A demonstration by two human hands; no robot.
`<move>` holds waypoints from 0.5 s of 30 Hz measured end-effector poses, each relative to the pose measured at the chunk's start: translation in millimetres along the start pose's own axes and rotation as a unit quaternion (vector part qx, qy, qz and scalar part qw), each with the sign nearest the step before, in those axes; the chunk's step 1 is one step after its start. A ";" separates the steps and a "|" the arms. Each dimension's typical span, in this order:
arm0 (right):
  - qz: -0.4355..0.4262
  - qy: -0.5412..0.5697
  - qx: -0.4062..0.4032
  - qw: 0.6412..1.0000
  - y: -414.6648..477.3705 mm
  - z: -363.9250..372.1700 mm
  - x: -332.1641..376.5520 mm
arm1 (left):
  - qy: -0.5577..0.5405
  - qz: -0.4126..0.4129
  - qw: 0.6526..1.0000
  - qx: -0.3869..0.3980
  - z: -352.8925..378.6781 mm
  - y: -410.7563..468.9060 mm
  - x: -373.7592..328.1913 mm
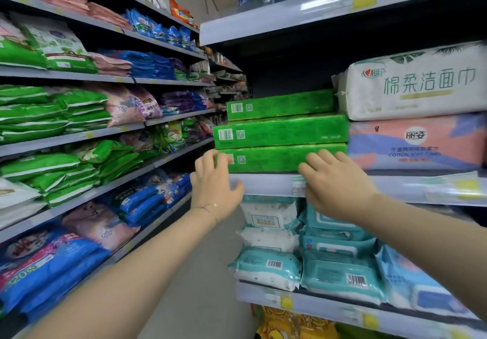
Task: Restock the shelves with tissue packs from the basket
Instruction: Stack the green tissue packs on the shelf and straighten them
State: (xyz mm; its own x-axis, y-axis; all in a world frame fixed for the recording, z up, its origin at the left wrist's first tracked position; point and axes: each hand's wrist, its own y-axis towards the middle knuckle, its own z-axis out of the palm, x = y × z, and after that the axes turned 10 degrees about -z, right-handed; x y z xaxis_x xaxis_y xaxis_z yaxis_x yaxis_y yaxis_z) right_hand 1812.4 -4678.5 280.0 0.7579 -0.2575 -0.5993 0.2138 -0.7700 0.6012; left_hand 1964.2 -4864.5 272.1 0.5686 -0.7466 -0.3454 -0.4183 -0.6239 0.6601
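The middle shelf (263, 184) at centre right of the frame carries a stack of 3 green tissue packs (282, 130), touching a white pack (416, 85) and a pink pack (416, 141) on its right; the bottom green pack (268, 158) lies flat at the shelf's front edge, both hands on it; the left hand (213, 188) hooks its fingers (210, 158) round the pack's left end, thumb apart below; the right hand (337, 188) lays its fingers (315, 160) extended against the front face, grasping nothing; the step in hand looks like squaring this pack; next, probably, a level push to line it up with the 2 above, then a reach to the basket, which is out of view.
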 end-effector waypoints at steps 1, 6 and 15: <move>-0.009 0.004 0.002 1.000 -3.2 1.2 6.8 | 0.026 0.037 0.999 0.003 1.4 -9.1 1.6; -0.050 0.045 0.028 0.997 -28.6 12.6 46.2 | 0.072 0.128 0.986 0.085 15.4 -62.1 10.0; -0.063 0.174 0.079 0.980 -94.9 49.3 139.8 | 0.080 0.118 0.959 0.246 76.3 -168.9 47.0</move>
State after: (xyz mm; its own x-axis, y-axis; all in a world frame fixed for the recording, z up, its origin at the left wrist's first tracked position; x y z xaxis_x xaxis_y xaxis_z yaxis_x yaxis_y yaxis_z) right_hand 1867.7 -4670.1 113.1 0.9016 0.0389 -0.4309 0.2421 -0.8708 0.4279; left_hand 2007.5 -4811.8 93.5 0.5010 -0.8604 -0.0928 -0.8102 -0.5040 0.2991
